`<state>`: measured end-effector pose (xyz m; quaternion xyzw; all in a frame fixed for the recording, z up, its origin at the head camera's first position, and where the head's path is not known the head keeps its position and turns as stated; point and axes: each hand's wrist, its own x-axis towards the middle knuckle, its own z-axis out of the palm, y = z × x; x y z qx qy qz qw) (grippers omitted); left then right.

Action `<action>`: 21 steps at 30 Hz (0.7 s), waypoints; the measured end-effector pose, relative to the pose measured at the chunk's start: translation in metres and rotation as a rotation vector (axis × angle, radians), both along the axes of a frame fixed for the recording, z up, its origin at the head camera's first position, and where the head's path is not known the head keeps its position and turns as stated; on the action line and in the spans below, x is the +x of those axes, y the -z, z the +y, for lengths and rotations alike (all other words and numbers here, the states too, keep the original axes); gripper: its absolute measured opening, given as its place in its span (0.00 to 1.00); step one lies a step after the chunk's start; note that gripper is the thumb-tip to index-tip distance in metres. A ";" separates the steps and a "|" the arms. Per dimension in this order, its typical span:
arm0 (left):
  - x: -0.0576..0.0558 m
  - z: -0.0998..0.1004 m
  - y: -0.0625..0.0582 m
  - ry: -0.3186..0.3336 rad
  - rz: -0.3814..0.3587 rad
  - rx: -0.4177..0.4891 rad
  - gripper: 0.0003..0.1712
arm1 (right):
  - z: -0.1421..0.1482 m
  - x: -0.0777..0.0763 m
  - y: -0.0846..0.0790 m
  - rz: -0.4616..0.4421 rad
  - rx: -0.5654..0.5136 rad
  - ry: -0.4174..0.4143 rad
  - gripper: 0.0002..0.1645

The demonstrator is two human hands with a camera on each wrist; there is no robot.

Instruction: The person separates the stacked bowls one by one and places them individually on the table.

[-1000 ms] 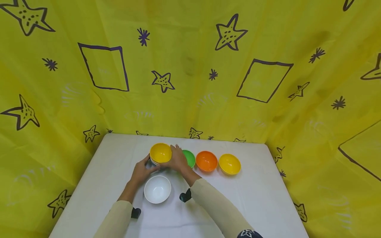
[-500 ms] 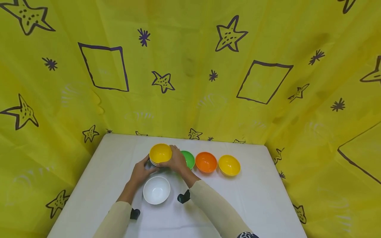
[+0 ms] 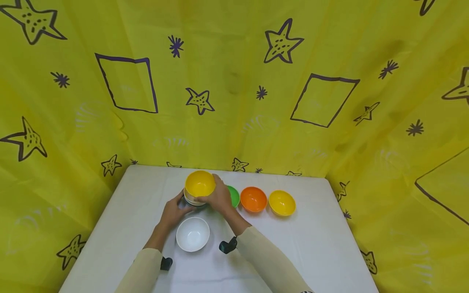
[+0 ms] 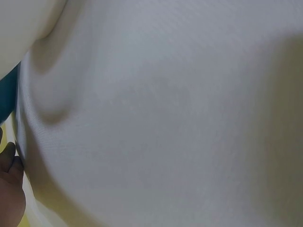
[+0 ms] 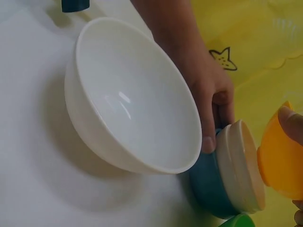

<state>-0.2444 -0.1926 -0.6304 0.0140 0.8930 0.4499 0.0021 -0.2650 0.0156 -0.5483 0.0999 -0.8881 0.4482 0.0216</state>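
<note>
My right hand (image 3: 220,196) pinches a yellow bowl (image 3: 200,184) by its rim, thumb in front. In the right wrist view this yellow bowl (image 5: 281,158) is tilted and lifted out over a nested stack, with a gap between them. The stack has cream-white bowls (image 5: 236,165) sitting in a teal bowl (image 5: 208,184). My left hand (image 3: 173,211) holds the stack's side; its thumb and fingers show around it in the right wrist view. Nearer me, a separate white bowl (image 3: 193,234) stands upright. The left wrist view shows mainly cloth, with part of a hand (image 4: 12,189) at its left edge.
Right of the stack, a green bowl (image 3: 235,196), an orange bowl (image 3: 253,199) and another yellow bowl (image 3: 282,203) stand in a row on the white-covered table (image 3: 311,252). My right hand partly hides the green one. A yellow patterned curtain (image 3: 227,134) encloses the table's back and sides.
The yellow bowl has risen off the stack and shifted slightly right and away with my right hand, exposing the white rims beneath. My left hand has stayed on the stack.
</note>
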 end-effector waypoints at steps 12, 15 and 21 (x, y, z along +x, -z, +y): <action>0.002 0.003 0.001 0.005 0.027 0.028 0.56 | 0.037 0.046 -0.006 0.017 -0.054 0.031 0.63; 0.003 0.002 0.000 0.001 0.028 0.025 0.56 | 0.045 0.059 -0.002 0.041 -0.099 0.002 0.61; 0.002 0.000 -0.001 0.003 0.010 0.022 0.57 | 0.052 0.079 0.010 0.063 -0.132 0.004 0.62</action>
